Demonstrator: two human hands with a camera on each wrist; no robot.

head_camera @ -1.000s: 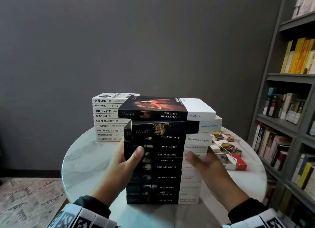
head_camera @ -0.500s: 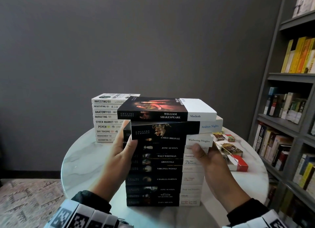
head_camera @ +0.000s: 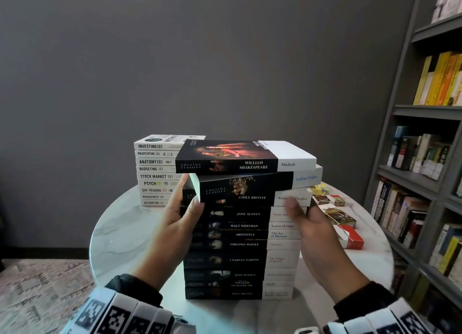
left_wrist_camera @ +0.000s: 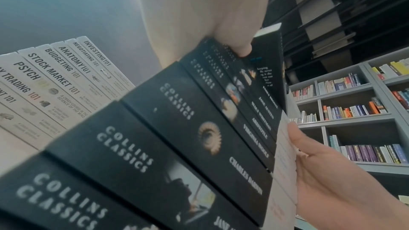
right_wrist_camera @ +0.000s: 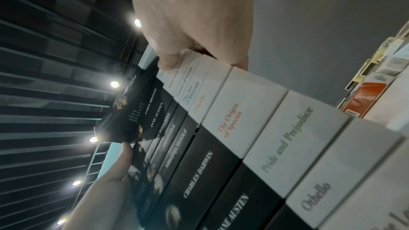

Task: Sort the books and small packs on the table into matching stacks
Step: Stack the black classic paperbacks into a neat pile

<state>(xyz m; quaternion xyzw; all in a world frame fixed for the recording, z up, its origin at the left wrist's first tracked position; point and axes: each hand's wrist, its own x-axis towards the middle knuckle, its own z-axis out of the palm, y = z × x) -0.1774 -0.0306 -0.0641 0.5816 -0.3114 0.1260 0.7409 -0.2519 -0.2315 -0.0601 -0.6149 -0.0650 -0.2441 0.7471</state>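
The tall stack of Collins Classics [head_camera: 240, 233] stands on the worktop [head_camera: 120, 233] between both hands. The left hand [head_camera: 175, 223] and right hand [head_camera: 310, 228] pinch its skewed upper books; best to press inward evenly, squaring corners without toppling Macbeth [head_camera: 245, 156].

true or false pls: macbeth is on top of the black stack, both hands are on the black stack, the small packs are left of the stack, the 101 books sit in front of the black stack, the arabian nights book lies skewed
1. Macbeth is the top book of the black stack. True.
2. Both hands are on that stack. True: the left hand grips its left end and the right hand its right end, both near the Emily Bronte book.
3. The small packs lie left of the stack. False: they lie on the table to its right.
4. The 101 books sit in front of the black stack. False: they stand behind it, to the left.
5. The Arabian Nights book lies skewed. True: it is turned out of line with the books below.
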